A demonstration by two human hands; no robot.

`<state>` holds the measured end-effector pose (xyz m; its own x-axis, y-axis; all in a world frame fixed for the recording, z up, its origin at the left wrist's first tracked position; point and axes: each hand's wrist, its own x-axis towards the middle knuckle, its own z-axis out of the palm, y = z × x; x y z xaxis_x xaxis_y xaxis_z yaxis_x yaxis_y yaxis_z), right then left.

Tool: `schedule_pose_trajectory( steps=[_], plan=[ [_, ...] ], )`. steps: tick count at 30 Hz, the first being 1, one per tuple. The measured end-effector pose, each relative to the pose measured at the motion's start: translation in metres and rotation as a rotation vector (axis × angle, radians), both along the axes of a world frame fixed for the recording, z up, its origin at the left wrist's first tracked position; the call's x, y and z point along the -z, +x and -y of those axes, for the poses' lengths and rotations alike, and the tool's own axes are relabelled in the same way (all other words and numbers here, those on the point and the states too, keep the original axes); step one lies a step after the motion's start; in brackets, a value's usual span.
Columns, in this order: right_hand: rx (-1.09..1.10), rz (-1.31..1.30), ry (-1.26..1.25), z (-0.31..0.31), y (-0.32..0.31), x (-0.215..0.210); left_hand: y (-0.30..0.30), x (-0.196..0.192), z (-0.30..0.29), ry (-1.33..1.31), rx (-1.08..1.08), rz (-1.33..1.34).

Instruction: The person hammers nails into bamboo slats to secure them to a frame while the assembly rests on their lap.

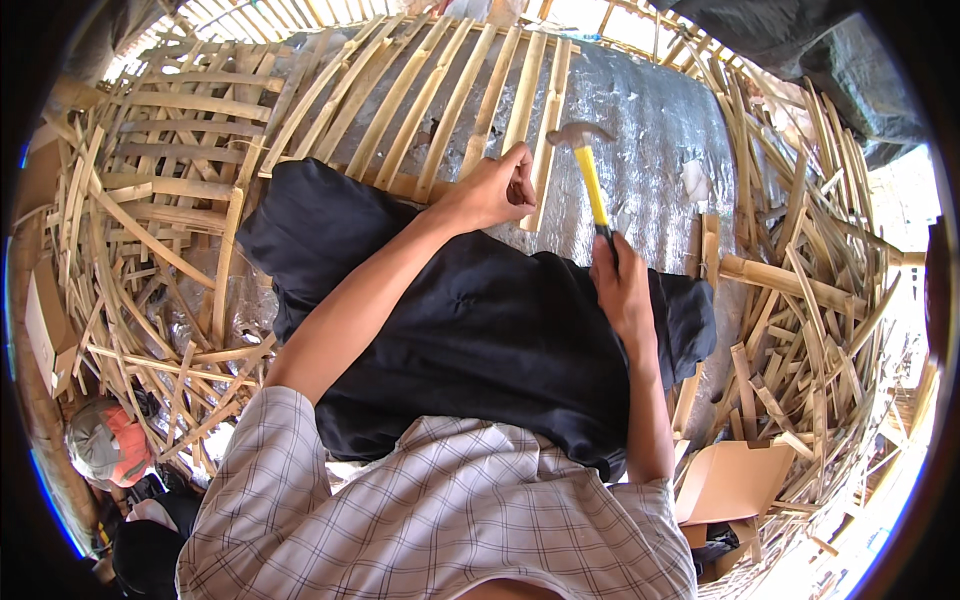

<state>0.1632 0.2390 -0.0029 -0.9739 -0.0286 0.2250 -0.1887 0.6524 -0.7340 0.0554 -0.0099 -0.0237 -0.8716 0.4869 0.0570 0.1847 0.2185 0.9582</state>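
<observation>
My right hand [622, 285] grips the black end of a hammer [588, 170] with a yellow handle, its metal head raised over a silver foil sheet [650, 130]. My left hand [497, 187] pinches something small, too tiny to make out, against a bamboo slat [545, 130]. That slat is the rightmost of several parallel slats [400, 100] laid over the foil. The hammer head hovers just right of my left hand. A dark cloth [470, 320] lies under both forearms.
Loose bamboo strips are piled at the left [150, 270] and the right [800, 280]. A brown cardboard piece [730, 480] lies at the lower right. A grey and orange cap [105, 440] sits at the lower left. A dark tarp [800, 50] hangs at the upper right.
</observation>
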Motion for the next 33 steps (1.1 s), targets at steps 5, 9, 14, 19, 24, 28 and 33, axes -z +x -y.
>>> schedule_pose_trajectory(
  steps=[5,9,14,19,24,28,33],
  plan=[
    [0.013,0.249,0.242,-0.002,0.044,-0.034,0.000,-0.002,0.001,-0.003,0.016,0.003],
    [0.032,0.287,0.270,0.007,0.052,-0.064,0.000,-0.004,0.003,-0.015,0.018,-0.002],
    [0.094,-0.007,0.276,0.011,0.062,-0.059,0.000,-0.003,0.002,0.008,0.019,0.026],
    [0.030,0.174,0.395,0.010,0.068,-0.054,0.000,-0.004,0.002,-0.038,0.036,-0.011],
    [0.089,0.134,0.233,0.019,0.068,-0.059,-0.001,-0.002,0.003,-0.009,0.027,0.006],
    [0.020,-0.002,0.300,0.019,0.066,-0.046,-0.003,0.003,0.003,0.028,0.020,-0.006],
    [0.003,0.053,0.362,0.020,0.065,-0.060,-0.004,0.004,0.003,-0.010,0.011,-0.033]
  ],
)
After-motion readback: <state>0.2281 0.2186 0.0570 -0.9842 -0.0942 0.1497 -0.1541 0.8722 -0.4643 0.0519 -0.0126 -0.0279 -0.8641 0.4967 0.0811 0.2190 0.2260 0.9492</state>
